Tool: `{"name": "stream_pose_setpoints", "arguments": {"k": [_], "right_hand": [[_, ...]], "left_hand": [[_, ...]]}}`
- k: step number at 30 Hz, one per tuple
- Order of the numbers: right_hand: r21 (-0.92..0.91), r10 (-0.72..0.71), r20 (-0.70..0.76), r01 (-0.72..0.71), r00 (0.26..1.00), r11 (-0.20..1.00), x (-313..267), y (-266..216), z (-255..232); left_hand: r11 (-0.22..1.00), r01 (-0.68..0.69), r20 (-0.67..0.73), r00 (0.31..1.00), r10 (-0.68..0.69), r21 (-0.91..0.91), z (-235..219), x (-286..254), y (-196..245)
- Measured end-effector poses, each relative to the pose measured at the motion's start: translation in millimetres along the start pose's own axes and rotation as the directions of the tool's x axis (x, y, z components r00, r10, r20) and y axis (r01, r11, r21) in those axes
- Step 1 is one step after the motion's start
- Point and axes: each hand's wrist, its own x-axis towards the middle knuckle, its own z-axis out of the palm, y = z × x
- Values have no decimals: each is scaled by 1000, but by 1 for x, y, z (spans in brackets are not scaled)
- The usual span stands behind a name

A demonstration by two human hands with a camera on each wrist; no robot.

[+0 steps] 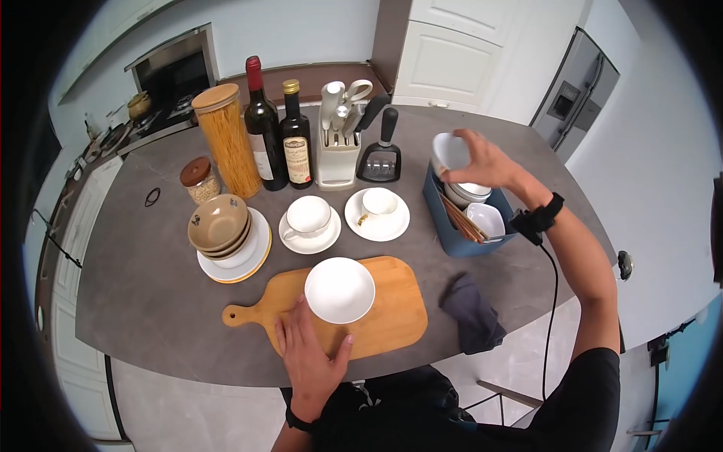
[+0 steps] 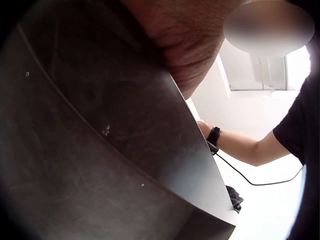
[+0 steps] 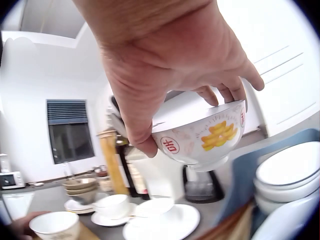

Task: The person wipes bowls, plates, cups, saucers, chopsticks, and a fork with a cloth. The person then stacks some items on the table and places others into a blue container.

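Observation:
My right hand grips a white bowl by its rim, thumb on one side and fingers on the other. Yellow and red patterns decorate its outside. It is held over the far left corner of a blue bin, which holds stacked bowls, a small square white bowl and wooden chopsticks. A second white bowl sits upright on the wooden cutting board. My left hand lies at the board's near edge, fingers extended, fingertips right at that bowl's lower left side.
Two white cups on saucers stand behind the board. Brown bowls are stacked on plates at left. Farther back are a pasta jar, bottles, a knife block and a black-handled tool. A dark cloth lies right.

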Motion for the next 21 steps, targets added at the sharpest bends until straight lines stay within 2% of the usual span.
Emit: {"name": "stream_pose_setpoints", "arguments": {"k": [1, 3, 6, 10, 12, 16, 19, 20, 21], "right_hand": [[-2, 3, -2, -3, 1000, 1000, 8, 24, 6], [-83, 115, -1, -115, 993, 990, 19, 62, 17], [-111, 175, 60, -168, 983, 980, 25, 93, 32], [-122, 208, 124, -193, 970, 974, 24, 100, 42], [-187, 204, 172, -171, 964, 967, 20, 95, 39], [-148, 223, 226, -193, 948, 970, 17, 102, 36], [-302, 80, 79, -53, 994, 952, 22, 101, 39], [-292, 59, 100, -28, 993, 956, 20, 78, 36], [-206, -108, 72, 121, 992, 971, 12, 43, 30]], "left_hand": [[1000, 4, 2, 1000, -4, 1, 0, 0, 0], [1000, -4, -1, 1000, 4, 9, 0, 0, 0], [1000, -4, -5, 1000, 4, 24, 0, 1, 1], [1000, -1, -6, 1000, 1, 24, 0, 0, 0], [1000, 3, 0, 1000, -3, 22, 0, 1, 0], [1000, 3, -3, 1000, -3, 12, -1, 1, 1], [1000, 17, 39, 999, -18, 20, -4, 1, 0], [998, 44, 37, 998, -45, 34, -4, 0, -1], [999, 31, 32, 999, -32, 22, -3, 1, -2]]}}
